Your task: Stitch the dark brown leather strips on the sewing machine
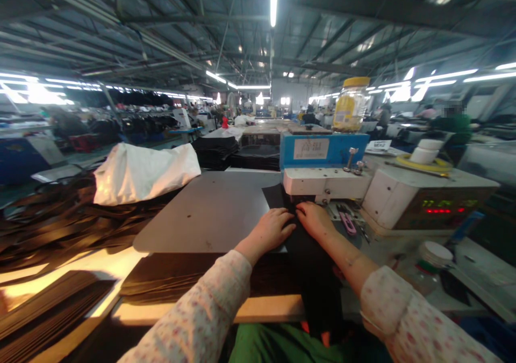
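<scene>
A long black fabric strip (312,266) runs from under the front of the machine head (326,183), across the metal plate, and hangs down over the table edge towards my lap. My left hand (271,233) lies on the strip's left side, fingers bent onto it and thumb closed against it. Opposite, my right hand (315,220) grips the strip's right edge close to the machine head, its fingers curled. The fingertips of both hands are close together. Pink-handled thread snips (346,220) lie just right of my right hand. The needle area is hidden.
A grey metal plate (217,202) extends left, above stacked dark pieces (161,280). A white bag (145,172) rests on dark strips. To the right stand a control box (427,196) and a lidded jar (433,261). A yellow-lidded jar (350,105) tops the blue housing.
</scene>
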A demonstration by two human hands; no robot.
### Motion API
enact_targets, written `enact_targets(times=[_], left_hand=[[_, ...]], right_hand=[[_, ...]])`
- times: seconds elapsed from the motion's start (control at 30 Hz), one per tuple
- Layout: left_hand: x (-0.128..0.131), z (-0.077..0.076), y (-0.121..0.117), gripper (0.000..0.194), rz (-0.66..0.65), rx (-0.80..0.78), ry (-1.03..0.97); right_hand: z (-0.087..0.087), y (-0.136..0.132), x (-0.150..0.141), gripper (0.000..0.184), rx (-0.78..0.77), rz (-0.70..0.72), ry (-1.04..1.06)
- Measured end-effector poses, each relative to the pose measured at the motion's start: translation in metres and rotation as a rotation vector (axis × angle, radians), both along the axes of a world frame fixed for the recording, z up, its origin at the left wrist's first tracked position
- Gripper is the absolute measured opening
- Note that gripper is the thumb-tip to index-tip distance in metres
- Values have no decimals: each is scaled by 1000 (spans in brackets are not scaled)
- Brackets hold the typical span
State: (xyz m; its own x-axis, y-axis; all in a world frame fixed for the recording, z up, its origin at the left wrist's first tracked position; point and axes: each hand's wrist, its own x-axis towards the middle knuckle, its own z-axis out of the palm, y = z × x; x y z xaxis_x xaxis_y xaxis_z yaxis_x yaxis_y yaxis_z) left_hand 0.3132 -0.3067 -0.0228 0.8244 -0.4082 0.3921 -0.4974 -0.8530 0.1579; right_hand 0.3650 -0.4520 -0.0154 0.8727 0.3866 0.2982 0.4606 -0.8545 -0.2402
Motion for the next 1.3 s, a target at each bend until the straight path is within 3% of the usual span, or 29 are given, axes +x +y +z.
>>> enact_targets(times=[1.3], left_hand=[[2, -1, 1, 30, -11, -19, 28]], right_hand=[[-1, 1, -1, 25, -31, -10, -37]])
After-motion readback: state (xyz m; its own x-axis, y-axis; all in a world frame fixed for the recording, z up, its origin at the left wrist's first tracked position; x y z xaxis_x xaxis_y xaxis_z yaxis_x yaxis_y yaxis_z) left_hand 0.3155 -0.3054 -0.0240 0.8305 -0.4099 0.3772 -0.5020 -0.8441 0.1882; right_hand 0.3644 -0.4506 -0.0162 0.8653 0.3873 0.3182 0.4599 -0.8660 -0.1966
